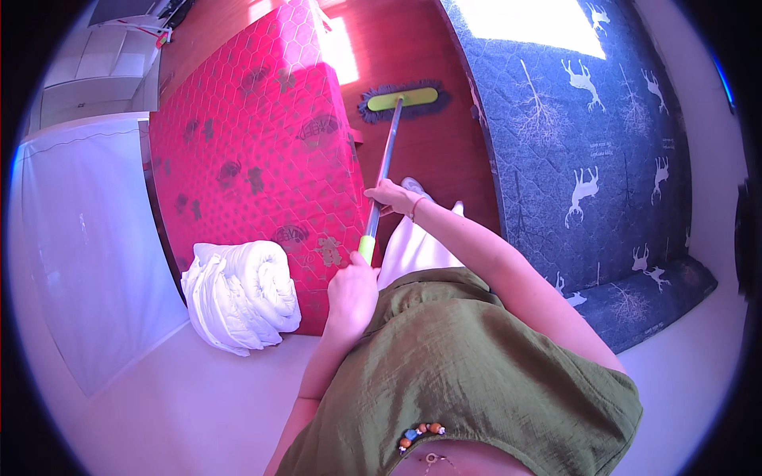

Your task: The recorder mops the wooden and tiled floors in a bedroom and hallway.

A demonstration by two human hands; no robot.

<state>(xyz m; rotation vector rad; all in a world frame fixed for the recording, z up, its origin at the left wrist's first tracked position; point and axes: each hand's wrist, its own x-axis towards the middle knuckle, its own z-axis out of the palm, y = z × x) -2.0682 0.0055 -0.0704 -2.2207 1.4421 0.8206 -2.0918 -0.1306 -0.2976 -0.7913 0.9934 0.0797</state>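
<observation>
While a rolled white quilt (240, 295) lies at the near end of a honeycomb-patterned red mattress (254, 143), the left hand (353, 287) is curled around the lime-green grip (366, 247) of a flat mop (390, 141) and the right hand (386, 195) clasps its silvery pole (373, 222) farther up. The grey fringed mop head (403, 99) rests on the reddish wood floor (452, 159), between that mattress and a dark blue deer-print mattress (583, 151) at right.

Holding mop (388, 143) with left hand (352, 297) at lime-green grip (367, 247) and right hand (390, 196) farther along silver shaft (385, 161), with grey-fringed mop head (406, 98) on reddish floor (448, 163) between red hexagon-patterned mattress (254, 135) and dark deer-print mattress (548, 198).
</observation>
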